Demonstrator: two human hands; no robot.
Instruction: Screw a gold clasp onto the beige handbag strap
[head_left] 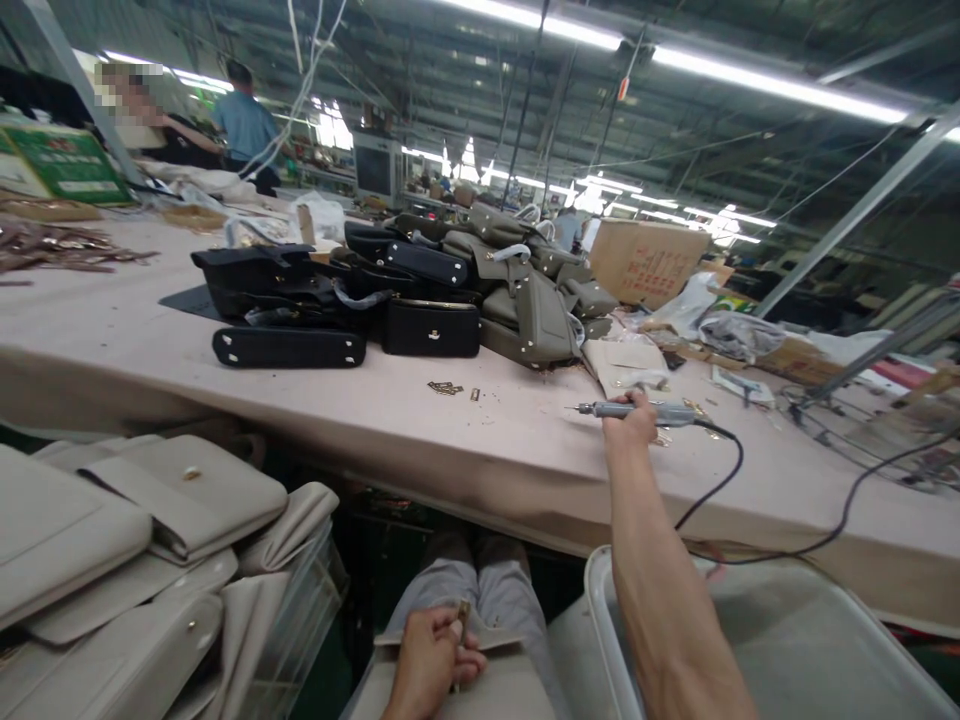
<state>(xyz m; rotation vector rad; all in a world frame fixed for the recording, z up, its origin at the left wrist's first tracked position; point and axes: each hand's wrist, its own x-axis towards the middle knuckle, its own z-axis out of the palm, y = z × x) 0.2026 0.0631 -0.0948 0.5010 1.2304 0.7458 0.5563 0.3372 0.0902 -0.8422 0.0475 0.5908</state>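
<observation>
My right hand [636,420] is closed around a grey electric screwdriver [675,413] over the table, its tip pointing left and its black cord trailing off to the right. Low in the view, my left hand [435,655] pinches a small brass-coloured metal piece [463,622] at the flap of a beige bag [506,685] that lies on my lap. Whether that piece is fixed to the bag I cannot tell. Small metal plates [445,388] and tiny loose bits lie on the table in front of me.
Black handbags [431,328] and olive handbags [544,315] are heaped on the table [420,430]. Beige bags [195,500] fill a clear crate at my left. A pale plastic bin [817,620] stands at my right. Beyond are a cardboard box [645,262] and people.
</observation>
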